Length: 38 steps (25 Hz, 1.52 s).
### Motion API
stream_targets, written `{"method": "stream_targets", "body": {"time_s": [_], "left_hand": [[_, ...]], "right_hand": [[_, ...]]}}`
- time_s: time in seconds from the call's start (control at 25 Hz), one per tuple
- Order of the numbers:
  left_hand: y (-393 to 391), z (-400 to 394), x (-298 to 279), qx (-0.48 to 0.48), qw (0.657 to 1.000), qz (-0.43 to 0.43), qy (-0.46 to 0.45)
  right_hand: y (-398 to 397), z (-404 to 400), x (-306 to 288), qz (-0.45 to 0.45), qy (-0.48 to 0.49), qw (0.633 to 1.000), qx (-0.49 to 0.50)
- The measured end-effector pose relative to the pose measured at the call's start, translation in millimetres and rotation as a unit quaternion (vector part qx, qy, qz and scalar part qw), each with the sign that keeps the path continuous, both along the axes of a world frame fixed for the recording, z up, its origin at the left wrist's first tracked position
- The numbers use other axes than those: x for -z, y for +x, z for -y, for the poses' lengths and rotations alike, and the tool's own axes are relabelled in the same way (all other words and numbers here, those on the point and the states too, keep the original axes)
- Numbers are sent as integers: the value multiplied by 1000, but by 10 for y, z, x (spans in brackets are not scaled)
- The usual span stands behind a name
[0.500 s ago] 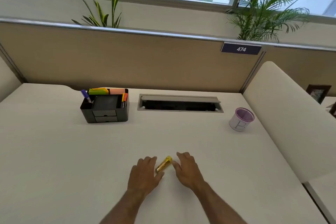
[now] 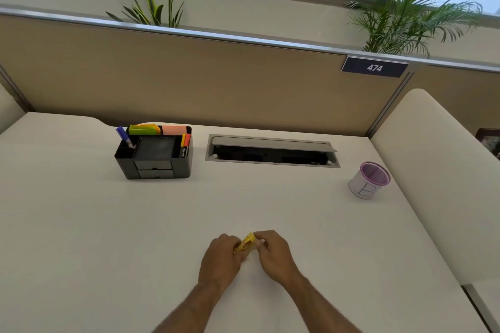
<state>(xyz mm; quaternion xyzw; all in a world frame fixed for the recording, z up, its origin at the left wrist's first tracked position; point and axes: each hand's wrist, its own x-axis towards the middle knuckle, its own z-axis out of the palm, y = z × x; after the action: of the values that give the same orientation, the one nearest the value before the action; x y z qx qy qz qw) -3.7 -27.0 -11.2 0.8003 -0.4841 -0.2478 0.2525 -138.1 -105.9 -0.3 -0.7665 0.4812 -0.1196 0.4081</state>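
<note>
Over tabletop (image 2: pixel 81 224), near front: gripping marker (image 2: pixel 246 244) in curled left hand (image 2: pixel 220 257), pinching its far end with right hand (image 2: pixel 273 251). Best steady left grip, pull straight along barrel, no twisting.

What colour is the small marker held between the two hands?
The small plastic marker is yellow, seen best in the head view.

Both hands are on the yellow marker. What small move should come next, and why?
Probably pull the ends apart to uncap it: the left hand grips the yellow marker at its near end, the right hand pinches the far end.
</note>
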Motion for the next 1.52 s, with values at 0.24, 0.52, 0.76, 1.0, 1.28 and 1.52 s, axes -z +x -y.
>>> {"method": "stream_targets", "body": {"time_s": [0.24,0.52,0.76,1.0,1.28,1.52], "left_hand": [[7,17,-176,-55,986,-113,-112],[-66,34,-435,-11,964,-129,-231],[-180,40,-588,-35,950,-86,-299],[-153,51,-664,-31,947,-119,-296],[-106,46,-661,-21,938,-127,-322],[-62,37,-637,-11,931,-154,-330]], "right_hand": [[13,168,-366,197,174,959,106],[59,181,-757,152,30,988,19],[124,50,-959,184,-68,978,72],[141,19,-1056,144,-192,971,2],[175,2,-1098,142,-242,960,-4],[214,14,-1169,131,-205,970,11]]}}
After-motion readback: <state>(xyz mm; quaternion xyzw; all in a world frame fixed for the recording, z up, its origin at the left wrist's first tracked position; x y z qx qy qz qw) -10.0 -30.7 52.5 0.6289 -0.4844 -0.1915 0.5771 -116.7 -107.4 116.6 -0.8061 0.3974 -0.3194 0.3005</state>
